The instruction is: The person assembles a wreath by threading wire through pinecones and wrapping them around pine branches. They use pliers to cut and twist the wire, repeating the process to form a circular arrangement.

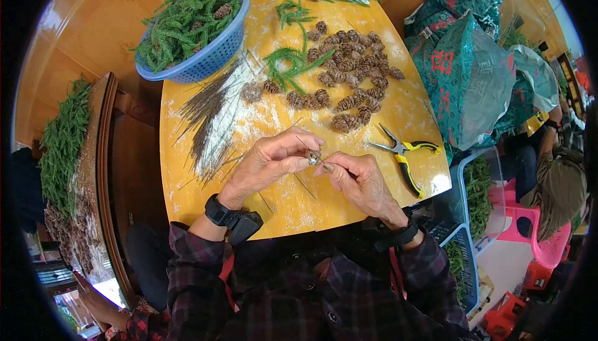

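Observation:
In front of me, my left hand [280,157] holds a small pale-flecked pine cone [313,156] between thumb and fingers, with a thin dark wire rising from it. My right hand [358,185] is closed in a pinch at the cone's lower right, on what looks like the wire. Behind my hands lie a pile of brown pine cones [347,60] and a curled green sprig [288,67]. Dark wires [208,110] lie on white powder at the left. Yellow-and-black pliers [408,169] lie open at the right of the yellow table [187,204].
A blue basket [205,57] of greenery stands at the back left. Green bags [464,85] crowd the right, above bins [464,272] of sprigs. A bench [109,197] with greenery is at the left. Other people [554,185] sit at both edges, near pink and red stools [536,238].

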A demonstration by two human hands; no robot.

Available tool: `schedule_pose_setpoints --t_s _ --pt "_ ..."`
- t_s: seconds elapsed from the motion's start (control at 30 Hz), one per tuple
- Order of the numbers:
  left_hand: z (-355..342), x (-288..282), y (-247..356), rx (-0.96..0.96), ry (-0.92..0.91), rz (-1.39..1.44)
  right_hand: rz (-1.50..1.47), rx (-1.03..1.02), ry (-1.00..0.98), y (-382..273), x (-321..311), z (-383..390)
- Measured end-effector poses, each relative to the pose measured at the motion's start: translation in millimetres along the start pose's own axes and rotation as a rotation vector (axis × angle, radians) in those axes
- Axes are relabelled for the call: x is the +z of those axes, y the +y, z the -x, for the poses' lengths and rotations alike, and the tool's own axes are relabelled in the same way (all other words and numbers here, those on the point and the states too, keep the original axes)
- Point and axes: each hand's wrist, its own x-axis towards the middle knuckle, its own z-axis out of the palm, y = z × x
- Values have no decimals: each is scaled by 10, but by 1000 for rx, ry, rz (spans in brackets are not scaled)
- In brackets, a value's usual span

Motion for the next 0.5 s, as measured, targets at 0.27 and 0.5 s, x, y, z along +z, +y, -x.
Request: schedule_pose_setpoints --t_s 0.27,0.5 --pt "5 -27 -27 18 -26 -46 35 55 -7 -18 -9 1" --pt "2 13 23 -17 -18 2 77 43 -32 -14 -14 0"
